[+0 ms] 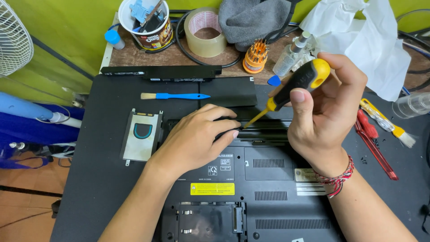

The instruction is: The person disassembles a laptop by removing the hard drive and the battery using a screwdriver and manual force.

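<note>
On the black mat, an upturned laptop (pixel 251 179) lies under both hands. Left hand (pixel 197 139) rests flat, fingers together, hiding the screwdriver (pixel 291 89) tip; right hand (pixel 329 103) grips its handle. Brush (pixel 174 96), drive tray (pixel 142 135) and tape roll (pixel 206 32) sit nearby.

- Screwdriver (pixel 291 92): black handle with a yellow end cap and yellow collar, thin metal shaft; tilted, handle up to the right, tip down to the left; tip meets the laptop's empty battery bay at its upper edge
- Laptop (pixel 268 179): black, upside down, underside facing up on a dark mat; battery bay open along the far edge; a rectangular compartment near the front edge uncovered; vent grilles and a yellow label visible
</note>
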